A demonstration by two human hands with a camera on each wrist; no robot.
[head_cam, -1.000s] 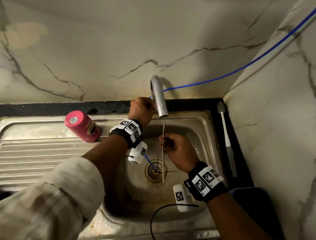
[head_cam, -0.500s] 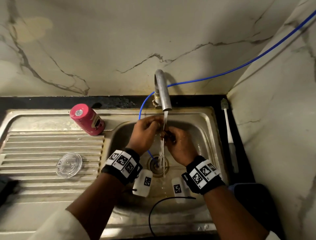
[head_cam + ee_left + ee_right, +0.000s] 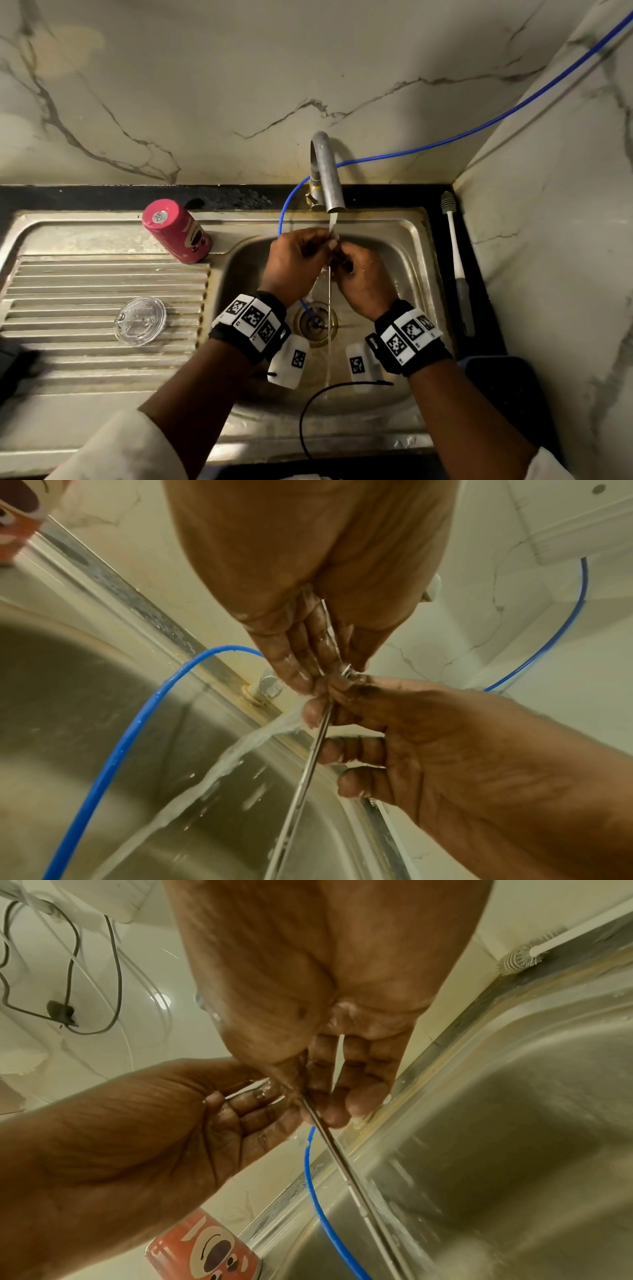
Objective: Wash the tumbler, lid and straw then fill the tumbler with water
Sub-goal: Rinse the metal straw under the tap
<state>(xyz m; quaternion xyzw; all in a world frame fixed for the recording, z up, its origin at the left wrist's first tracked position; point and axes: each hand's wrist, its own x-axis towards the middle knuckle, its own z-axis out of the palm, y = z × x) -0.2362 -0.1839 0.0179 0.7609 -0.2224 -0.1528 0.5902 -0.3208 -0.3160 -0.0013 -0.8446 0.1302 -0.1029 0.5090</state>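
Fingers of both our hands pinch steel straw upright under tap stream, frame centre; we keep top aligned, sliding grip along length.

You cannot read any words, brand names or numbers here. Your wristbands carry only black-and-white square code patterns, not letters. The pink tumbler shows a printed cartoon face, and its small round sticker is too small to read.
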